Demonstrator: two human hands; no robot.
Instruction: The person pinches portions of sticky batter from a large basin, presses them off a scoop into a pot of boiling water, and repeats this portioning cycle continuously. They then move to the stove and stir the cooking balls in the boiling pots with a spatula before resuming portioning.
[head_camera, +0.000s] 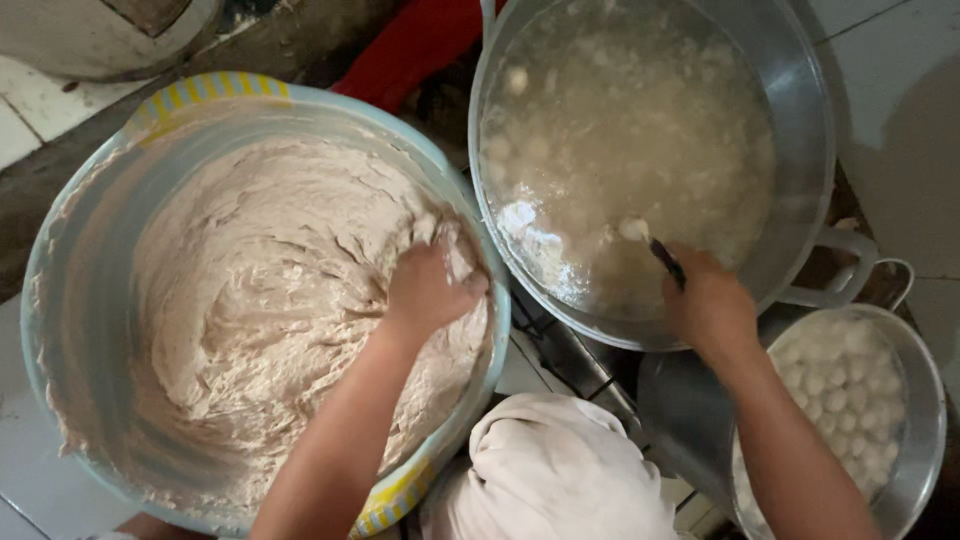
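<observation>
A large pale blue basin (60, 250) at the left is full of sticky pinkish-beige paste (260, 310). My left hand (428, 288) is dug into the paste near the basin's right rim, fingers curled into it. At the upper right a big metal pot (805, 130) holds cloudy water with several pale balls floating in it. My right hand (708, 300) reaches over the pot's near rim and grips a dark-handled spoon (662, 256). A pale ball (633, 229) sits on the spoon's tip at the water's surface.
A metal bowl (925, 420) at the lower right holds several white balls. A white cloth (545, 470) lies bunched at the bottom centre. Red fabric (415, 45) shows between the basin and the pot. White floor tiles (900, 110) lie at the right.
</observation>
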